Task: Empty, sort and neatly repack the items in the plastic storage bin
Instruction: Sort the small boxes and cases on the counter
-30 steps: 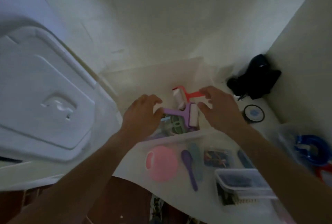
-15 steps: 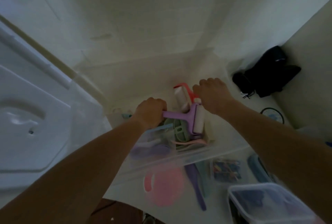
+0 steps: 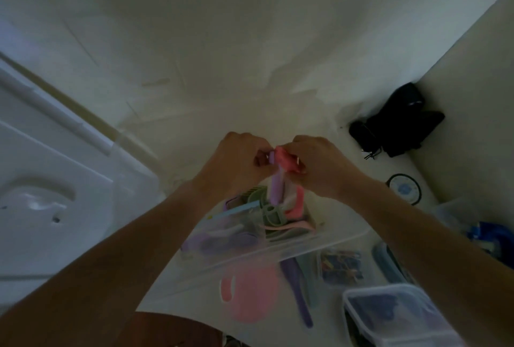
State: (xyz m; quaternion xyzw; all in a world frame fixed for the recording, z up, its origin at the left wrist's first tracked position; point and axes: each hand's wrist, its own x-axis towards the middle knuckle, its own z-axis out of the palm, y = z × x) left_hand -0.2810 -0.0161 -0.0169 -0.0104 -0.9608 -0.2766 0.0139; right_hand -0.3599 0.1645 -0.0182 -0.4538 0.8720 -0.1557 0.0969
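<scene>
Raised since before, both hands point(image 3: 278, 163) grip the rollers' handles point(image 3: 281, 159) above the bin point(image 3: 328, 243); black bag point(image 3: 395, 124) nearby.

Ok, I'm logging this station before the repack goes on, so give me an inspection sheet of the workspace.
Surface: pale floor, dim light.
Job's things: clear bin holding combs; purple lint roller and red lint roller stood handle-up in it.
Clutter: pink round item, lidded box, black bag, tape roll.
Grippers: left hand grips the purple handle, right hand the red.
Cables: nothing seen.
Surroundings: white lid, wall.
</scene>
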